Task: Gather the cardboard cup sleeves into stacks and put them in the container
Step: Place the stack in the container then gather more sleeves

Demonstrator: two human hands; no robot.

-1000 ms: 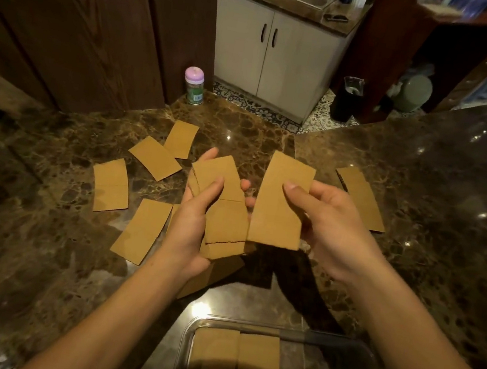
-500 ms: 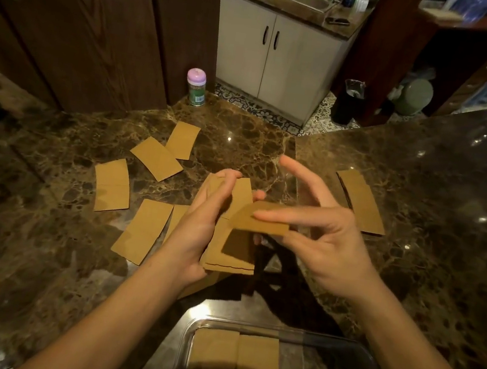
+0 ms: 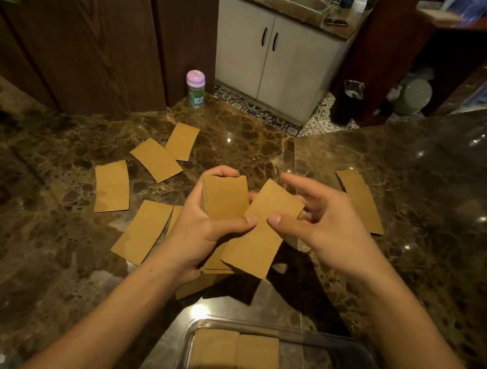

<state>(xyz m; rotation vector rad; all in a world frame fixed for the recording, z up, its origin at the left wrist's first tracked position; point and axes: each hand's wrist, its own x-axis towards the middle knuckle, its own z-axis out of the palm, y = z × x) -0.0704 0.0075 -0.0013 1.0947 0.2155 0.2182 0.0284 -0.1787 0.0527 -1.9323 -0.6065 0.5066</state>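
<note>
Stacking: left hand [image 3: 200, 234] grips the sleeve stack [image 3: 224, 197], right hand [image 3: 320, 229] pinches a skewed sleeve [image 3: 255, 245] (probably squaring next); loose sleeves [image 3: 155, 159] at ten o'clock.

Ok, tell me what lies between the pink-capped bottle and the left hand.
The head view shows a far sleeve and a near sleeve on the marble counter between the bottle and the left hand; otherwise bare marble.

Brown sleeves [image 3: 112, 186] lie on the counter [image 3: 419, 215]. One stack [image 3: 224, 197] and a tilted sleeve [image 3: 260, 236] are held up. The container [image 3: 183, 351] holds two stacks [image 3: 233, 367].
</note>
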